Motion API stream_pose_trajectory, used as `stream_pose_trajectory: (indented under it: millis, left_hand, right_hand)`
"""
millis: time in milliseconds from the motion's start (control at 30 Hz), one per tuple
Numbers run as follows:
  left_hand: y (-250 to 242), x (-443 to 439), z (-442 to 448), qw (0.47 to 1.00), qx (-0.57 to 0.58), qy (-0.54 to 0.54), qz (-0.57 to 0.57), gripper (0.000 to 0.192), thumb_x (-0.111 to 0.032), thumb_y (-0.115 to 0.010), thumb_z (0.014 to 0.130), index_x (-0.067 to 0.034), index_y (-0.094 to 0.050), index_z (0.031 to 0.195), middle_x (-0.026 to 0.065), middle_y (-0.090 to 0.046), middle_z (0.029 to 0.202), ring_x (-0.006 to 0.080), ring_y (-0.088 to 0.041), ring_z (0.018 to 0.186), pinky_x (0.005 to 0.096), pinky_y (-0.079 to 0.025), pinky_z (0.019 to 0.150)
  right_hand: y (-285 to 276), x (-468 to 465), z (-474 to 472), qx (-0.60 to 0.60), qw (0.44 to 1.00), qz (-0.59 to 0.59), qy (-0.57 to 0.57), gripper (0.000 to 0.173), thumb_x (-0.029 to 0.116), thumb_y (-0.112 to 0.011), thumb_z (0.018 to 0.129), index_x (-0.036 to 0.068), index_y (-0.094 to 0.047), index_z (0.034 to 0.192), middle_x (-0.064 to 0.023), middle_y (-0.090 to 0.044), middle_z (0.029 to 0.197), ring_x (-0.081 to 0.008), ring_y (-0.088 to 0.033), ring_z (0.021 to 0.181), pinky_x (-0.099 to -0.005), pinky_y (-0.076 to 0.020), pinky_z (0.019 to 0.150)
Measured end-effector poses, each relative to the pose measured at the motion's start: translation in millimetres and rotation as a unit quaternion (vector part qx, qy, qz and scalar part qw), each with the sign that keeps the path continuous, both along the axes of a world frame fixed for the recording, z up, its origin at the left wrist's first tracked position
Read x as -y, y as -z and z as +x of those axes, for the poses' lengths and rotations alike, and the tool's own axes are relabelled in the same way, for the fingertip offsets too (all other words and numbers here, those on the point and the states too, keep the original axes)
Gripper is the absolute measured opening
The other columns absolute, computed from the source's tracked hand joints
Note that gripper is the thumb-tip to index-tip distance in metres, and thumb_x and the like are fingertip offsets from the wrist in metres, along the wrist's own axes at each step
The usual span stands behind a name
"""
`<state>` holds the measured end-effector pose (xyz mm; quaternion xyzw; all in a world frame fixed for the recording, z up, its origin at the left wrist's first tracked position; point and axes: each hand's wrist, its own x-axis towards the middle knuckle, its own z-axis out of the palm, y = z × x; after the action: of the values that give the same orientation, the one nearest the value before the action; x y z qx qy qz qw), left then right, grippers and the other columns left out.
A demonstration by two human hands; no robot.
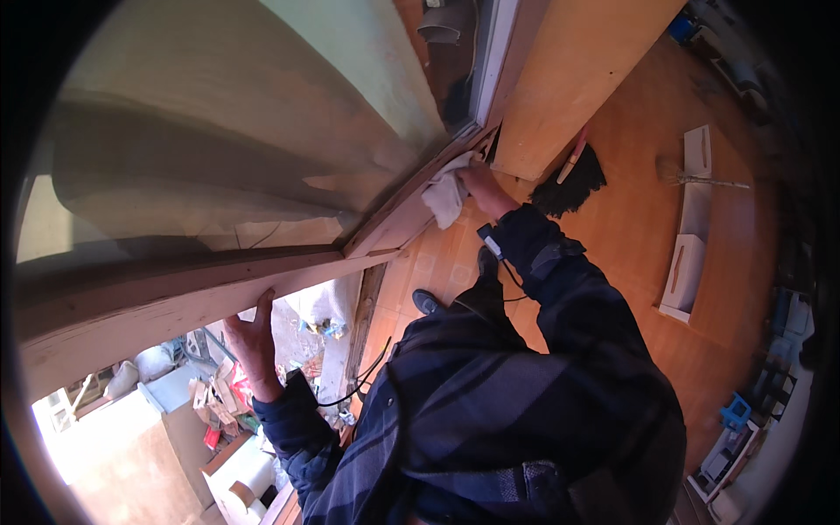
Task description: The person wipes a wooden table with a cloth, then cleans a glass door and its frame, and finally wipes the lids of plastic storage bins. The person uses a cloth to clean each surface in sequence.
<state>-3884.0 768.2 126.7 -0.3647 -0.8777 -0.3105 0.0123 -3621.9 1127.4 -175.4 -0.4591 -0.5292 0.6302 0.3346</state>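
Note:
My right hand (484, 187) is closed on a white cloth (447, 197) that lies against the lower wooden rail of a glazed frame (407, 223). Part of the cloth hangs down beside the rail. Lower left, my left hand (254, 348) grips the edge of a wooden door (177, 305); its thumb shows on the near face, and the other fingertips are hidden behind the wood. Large glass panes (216, 144) fill the upper left, with a pale curtain-like sheet and reflections in them.
A wooden panel (577, 72) stands right of the frame. A dark-bristled broom (571, 184) rests on the tiled floor (623, 262). Farther right are a cabinet with white drawers (682, 275), a small brush (705, 180) and a blue stool (736, 412). Beyond the doorway lie piled cardboard (220, 400) and sacks (154, 361).

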Motion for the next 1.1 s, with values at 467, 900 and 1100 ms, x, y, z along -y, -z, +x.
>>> stream_pose_trajectory:
  millis: [467, 900, 1100]
  left_hand:
    - [4.7, 3.5, 6.7, 0.999, 0.042, -0.029, 0.012, 0.050, -0.021, -0.081, 0.092, 0.002, -0.062, 0.131, 0.0238, -0.069, 0.126, 0.0375, -0.064, 0.118, 0.0441, -0.046, 0.104]
    - [8.8, 2.2, 15.1, 0.992, 0.097, -0.069, 0.040, 0.047, -0.019, -0.081, 0.092, 0.003, -0.062, 0.129, 0.0188, -0.070, 0.121, 0.0288, -0.064, 0.113, 0.0411, -0.047, 0.102]
    - [14.3, 1.0, 15.2, 0.989, 0.108, -0.050, 0.086, 0.043, -0.017, -0.078, 0.094, 0.003, -0.062, 0.129, 0.0178, -0.071, 0.120, 0.0274, -0.066, 0.113, 0.0407, -0.048, 0.100]
  right_hand:
    - [-236.3, -97.8, 56.8, 0.041, 0.949, 0.300, 0.091, 0.028, 0.012, -0.061, 0.096, -0.004, -0.063, 0.119, -0.0244, -0.071, 0.105, -0.0378, -0.070, 0.097, -0.0419, -0.0538, 0.087]
    - [-530.9, -144.5, 59.8, -0.165, 0.848, 0.502, 0.042, 0.029, 0.022, -0.062, 0.105, 0.001, -0.065, 0.124, 0.0009, -0.068, 0.108, -0.0064, -0.061, 0.093, -0.0250, -0.0504, 0.082]
    - [-590.9, -157.0, 84.1, -0.228, 0.637, 0.718, 0.162, 0.022, 0.008, -0.051, 0.107, -0.001, -0.059, 0.125, -0.0093, -0.068, 0.113, -0.0166, -0.063, 0.104, -0.0304, -0.0498, 0.095]
